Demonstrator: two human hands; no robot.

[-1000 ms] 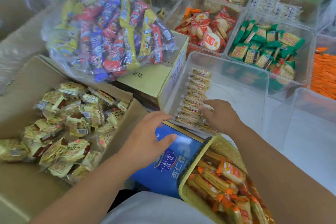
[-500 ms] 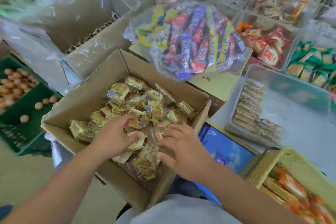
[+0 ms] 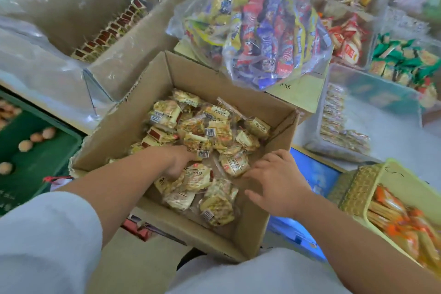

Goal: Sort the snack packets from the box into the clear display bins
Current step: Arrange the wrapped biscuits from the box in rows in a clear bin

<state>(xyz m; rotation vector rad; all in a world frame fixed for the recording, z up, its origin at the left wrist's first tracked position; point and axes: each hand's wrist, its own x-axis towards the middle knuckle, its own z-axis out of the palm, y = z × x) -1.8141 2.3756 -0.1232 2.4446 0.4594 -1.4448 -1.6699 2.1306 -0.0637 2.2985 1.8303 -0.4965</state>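
Note:
The open cardboard box (image 3: 133, 126) sits in front of me, holding several yellow-and-cream snack packets (image 3: 210, 133). My left hand (image 3: 177, 162) is down in the pile, its fingers curled into the packets and mostly hidden. Over the box's right side, my right hand (image 3: 274, 181) has its fingers spread, the fingertips touching a packet. To the right stands a clear display bin (image 3: 381, 131) with a row of the same packets (image 3: 334, 122) along its left wall.
A plastic bag of colourful snacks (image 3: 262, 31) lies on a yellow carton behind the box. A yellow basket (image 3: 367, 184) of orange packets is at the lower right, a blue box (image 3: 312, 174) beside it. A green crate (image 3: 35, 150) stands left. Filled bins (image 3: 405, 62) line the back right.
Both hands have left the clear bin and come left into the cardboard box. The left hand has dug into the packets; my view has swung left and down.

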